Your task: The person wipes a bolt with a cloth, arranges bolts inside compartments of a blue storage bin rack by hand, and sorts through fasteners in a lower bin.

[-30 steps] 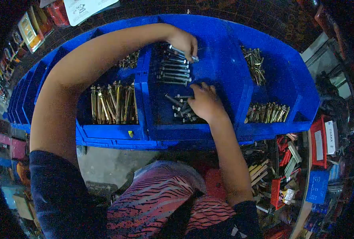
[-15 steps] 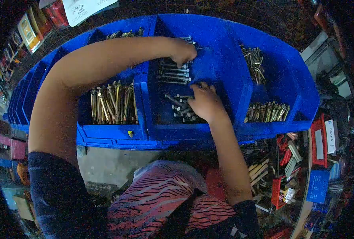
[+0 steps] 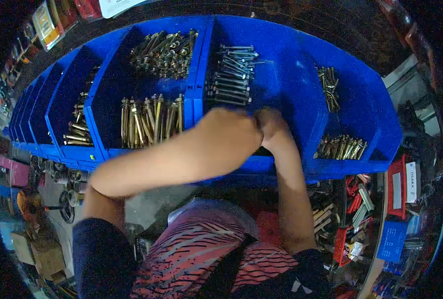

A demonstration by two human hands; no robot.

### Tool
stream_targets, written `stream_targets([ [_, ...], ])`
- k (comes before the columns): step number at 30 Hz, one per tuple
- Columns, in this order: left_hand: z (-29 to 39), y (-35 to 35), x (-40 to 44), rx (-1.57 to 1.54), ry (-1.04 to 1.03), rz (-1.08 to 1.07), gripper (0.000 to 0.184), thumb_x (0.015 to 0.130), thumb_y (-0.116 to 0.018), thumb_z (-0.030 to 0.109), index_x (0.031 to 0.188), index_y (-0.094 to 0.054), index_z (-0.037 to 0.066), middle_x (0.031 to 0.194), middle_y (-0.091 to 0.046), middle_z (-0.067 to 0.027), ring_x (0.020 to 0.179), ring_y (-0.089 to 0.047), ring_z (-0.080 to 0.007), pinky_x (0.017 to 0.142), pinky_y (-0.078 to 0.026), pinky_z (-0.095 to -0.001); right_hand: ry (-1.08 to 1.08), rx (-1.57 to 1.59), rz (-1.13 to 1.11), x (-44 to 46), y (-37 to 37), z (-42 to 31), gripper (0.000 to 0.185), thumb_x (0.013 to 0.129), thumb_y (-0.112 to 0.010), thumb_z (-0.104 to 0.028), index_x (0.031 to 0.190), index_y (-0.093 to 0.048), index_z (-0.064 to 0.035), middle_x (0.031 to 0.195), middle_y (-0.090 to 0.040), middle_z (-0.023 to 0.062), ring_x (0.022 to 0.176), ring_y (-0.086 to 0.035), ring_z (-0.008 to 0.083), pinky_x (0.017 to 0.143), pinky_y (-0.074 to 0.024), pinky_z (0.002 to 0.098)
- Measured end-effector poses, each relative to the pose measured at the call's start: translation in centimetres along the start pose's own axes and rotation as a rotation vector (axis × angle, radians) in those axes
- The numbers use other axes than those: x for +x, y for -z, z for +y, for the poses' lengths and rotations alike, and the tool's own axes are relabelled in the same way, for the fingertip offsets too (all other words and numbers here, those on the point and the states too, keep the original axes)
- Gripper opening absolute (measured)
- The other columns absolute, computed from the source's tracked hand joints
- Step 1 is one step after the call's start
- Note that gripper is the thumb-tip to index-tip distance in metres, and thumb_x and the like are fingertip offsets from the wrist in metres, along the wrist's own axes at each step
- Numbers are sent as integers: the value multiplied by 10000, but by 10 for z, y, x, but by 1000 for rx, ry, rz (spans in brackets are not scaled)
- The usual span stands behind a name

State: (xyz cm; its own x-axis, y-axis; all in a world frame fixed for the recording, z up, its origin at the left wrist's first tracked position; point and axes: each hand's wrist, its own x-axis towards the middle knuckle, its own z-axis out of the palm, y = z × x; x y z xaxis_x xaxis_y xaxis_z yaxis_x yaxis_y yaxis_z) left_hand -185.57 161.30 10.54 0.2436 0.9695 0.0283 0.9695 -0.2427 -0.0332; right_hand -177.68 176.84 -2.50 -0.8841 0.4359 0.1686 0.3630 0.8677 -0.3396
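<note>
My left hand [image 3: 229, 134] is closed, its fingers curled toward my right hand [image 3: 272, 127]. The two hands meet over the front of the middle blue compartment. My right hand is blurred, with its fingers drawn together. Whatever either hand holds is hidden between them. Behind them in the same compartment, silver hex bolts [image 3: 231, 89] lie in a fairly even row, and more silver bolts [image 3: 239, 60] lie loosely farther back. The front part of this compartment is mostly covered by my hands.
Left of the middle stand long brass-coloured bolts [image 3: 149, 119], with smaller fasteners [image 3: 164, 55] behind them. The right compartment holds thin bolts [image 3: 328, 87] and shorter ones [image 3: 341, 148]. Blue dividers [image 3: 197, 99] separate the compartments. A red bin [image 3: 397, 187] is at the right.
My left hand has come from the back bolts toward me and now meets my right hand, which has shifted slightly right and closed up. The view has shifted a little, uncovering the small fasteners at left.
</note>
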Motion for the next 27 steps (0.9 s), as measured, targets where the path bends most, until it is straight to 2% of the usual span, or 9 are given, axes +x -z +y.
stream_targets([
  [3, 5, -57, 0, -76, 101, 86, 188, 636, -476, 46, 808, -528, -11, 752, -544, -168, 627, -562, -287, 545, -469, -369, -21, 87, 111, -11, 27, -19, 175, 624, -519, -33, 787, -561, 18, 774, -541, 204, 768, -520, 340, 645, -415, 388],
  [5, 6, -71, 5, -131, 301, 319, 85, 649, -483, 54, 689, -555, 34, 623, -570, -132, 546, -579, -247, 468, -476, -330, -40, 58, 151, -9, 34, -29, 115, 650, -515, -19, 737, -583, 10, 751, -549, 192, 747, -522, 335, 632, -409, 383],
  [7, 7, -73, 8, -93, 330, 323, 110, 659, -479, 48, 756, -528, 31, 636, -568, -135, 551, -582, -253, 455, -474, -331, -175, 148, 186, -2, 37, -25, 112, 666, -522, -24, 747, -594, 2, 762, -554, 180, 732, -524, 331, 635, -404, 378],
  [9, 10, -68, 12, -270, 506, 165, 237, 677, -455, 42, 907, -488, -7, 689, -567, -158, 633, -581, -292, 521, -472, -384, -113, 124, 181, 6, 56, -34, 102, 702, -527, -92, 734, -611, -44, 730, -554, 186, 691, -538, 340, 602, -422, 428],
  [10, 11, -72, 11, -250, 501, 273, 241, 674, -456, 30, 911, -478, -7, 650, -569, -154, 602, -577, -300, 509, -471, -386, -58, 49, 260, 11, 59, -37, 102, 704, -523, -86, 724, -611, -40, 725, -559, 181, 677, -539, 341, 595, -421, 428],
  [13, 11, -77, 11, -265, 528, 271, 216, 658, -462, 11, 871, -486, -11, 658, -562, -171, 617, -575, -310, 527, -474, -396, 33, -115, 387, 27, 66, -49, 102, 683, -544, -103, 724, -613, -40, 701, -569, 163, 660, -547, 346, 603, -432, 414],
  [16, 10, -85, 12, -369, 586, 277, 186, 643, -463, -8, 826, -496, -16, 692, -544, -192, 639, -568, -325, 547, -473, -413, -40, -107, 191, 52, 62, -57, 120, 686, -548, -99, 762, -618, -37, 753, -576, 162, 736, -551, 299, 655, -428, 384],
  [18, 10, -82, 11, -367, 582, 260, 162, 641, -457, -14, 798, -499, -19, 714, -532, -198, 651, -563, -335, 553, -471, -417, -106, -319, 65, 67, 49, -56, 126, 664, -545, -74, 761, -625, -58, 751, -579, 156, 723, -560, 302, 651, -444, 386],
  [27, 8, -79, 13, -355, 544, 283, 90, 631, -477, -30, 708, -522, -22, 753, -525, -189, 671, -567, -317, 564, -482, -381, -18, -108, 278, 72, 29, -47, 121, 658, -545, -85, 761, -602, -57, 754, -574, 156, 724, -549, 311, 640, -439, 386],
])
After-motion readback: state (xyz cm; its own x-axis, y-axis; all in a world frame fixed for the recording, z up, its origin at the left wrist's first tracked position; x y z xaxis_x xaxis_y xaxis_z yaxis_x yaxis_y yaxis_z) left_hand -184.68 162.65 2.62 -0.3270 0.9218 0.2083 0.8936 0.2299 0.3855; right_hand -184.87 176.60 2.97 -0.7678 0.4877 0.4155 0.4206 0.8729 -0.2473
